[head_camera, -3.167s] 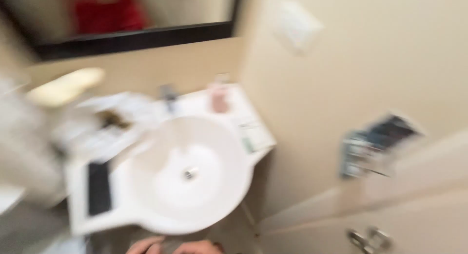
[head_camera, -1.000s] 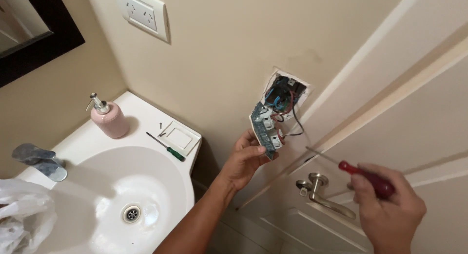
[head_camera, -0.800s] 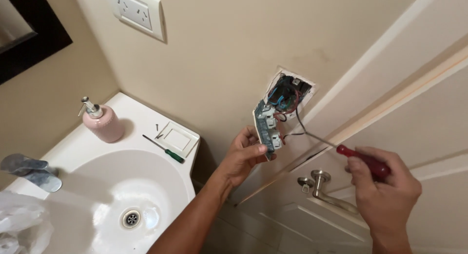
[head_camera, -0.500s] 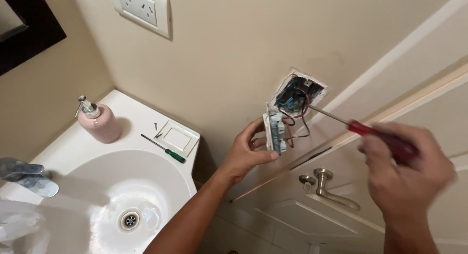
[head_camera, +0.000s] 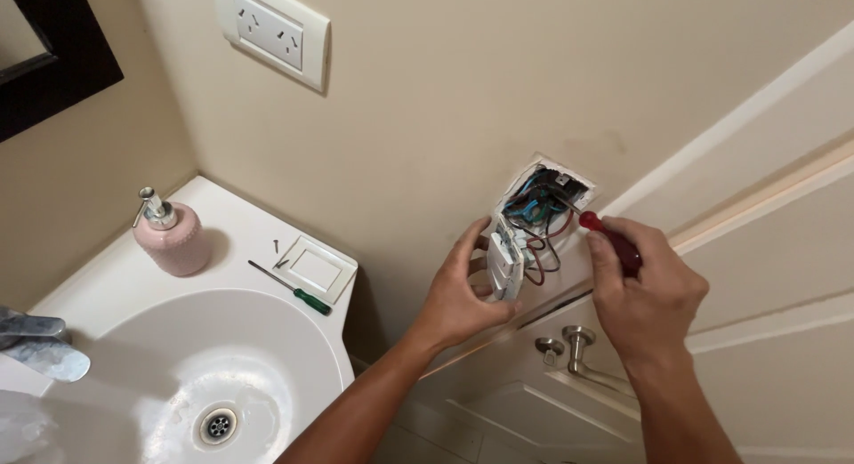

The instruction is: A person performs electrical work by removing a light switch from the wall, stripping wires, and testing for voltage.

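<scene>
An open wall box (head_camera: 544, 197) in the beige wall shows blue, red and black wires. A white switch module (head_camera: 507, 259) hangs out of it on those wires. My left hand (head_camera: 458, 295) grips the module from below and the left. My right hand (head_camera: 645, 290) holds a red-handled screwdriver (head_camera: 609, 237), its tip pushed in among the wires at the box. Both forearms reach up from the bottom of the view.
A white sink (head_camera: 191, 366) stands at lower left with a pink soap dispenser (head_camera: 171, 237), a white cover plate (head_camera: 316, 270), a green-handled screwdriver (head_camera: 292, 289) and small screws (head_camera: 277, 248). A wall socket (head_camera: 271, 32) sits above. A door with a metal lever handle (head_camera: 578, 348) is right.
My right hand has moved left and brought the screwdriver tip into the wall box. My left hand keeps its hold on the switch module. Earlier the view swung from the sink to the wall.
</scene>
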